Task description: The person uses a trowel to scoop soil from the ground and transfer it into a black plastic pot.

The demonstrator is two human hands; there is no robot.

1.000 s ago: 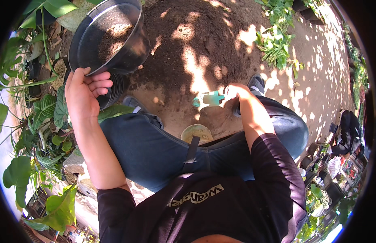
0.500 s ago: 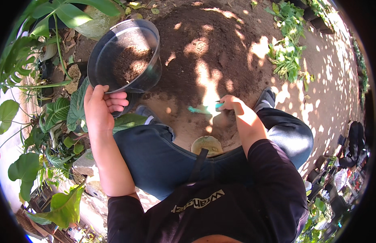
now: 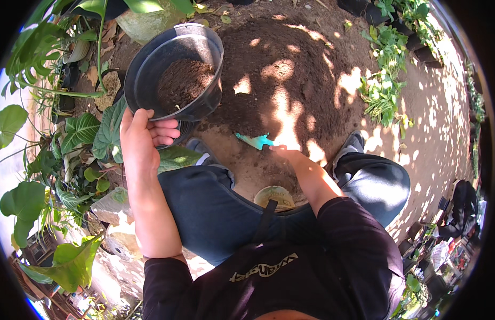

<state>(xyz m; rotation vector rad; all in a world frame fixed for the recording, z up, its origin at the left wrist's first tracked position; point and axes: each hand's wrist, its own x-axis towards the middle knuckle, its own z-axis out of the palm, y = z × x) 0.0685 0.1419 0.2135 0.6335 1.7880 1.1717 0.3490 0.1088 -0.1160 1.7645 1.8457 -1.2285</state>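
Note:
With thumb and fingers my left hand [image 3: 146, 130] grips the near rim of a black plastic pot [image 3: 146, 69]. The pot is tilted, and some dark soil [image 3: 186, 82] lies inside it. My right hand [image 3: 283, 151] is closed round the handle of a turquoise hand trowel [image 3: 254, 141]. The trowel's blade points left, just above the ground between my feet and below the pot. Beyond it spreads a low mound of dark soil [image 3: 247, 58], patched with sunlight.
Leafy plants [image 3: 39, 144] crowd the left side. A pale round container [image 3: 274, 196] stands between my legs. Pulled green plants [image 3: 385, 74] lie on the ground right of the mound. A large stone [image 3: 154, 24] sits behind the pot. Black planting bags [image 3: 364, 13] line the far right.
The trowel has moved left toward the pot, its blade now more visible. The soil inside the pot has shifted and looks fuller. My left hand still holds the pot's rim.

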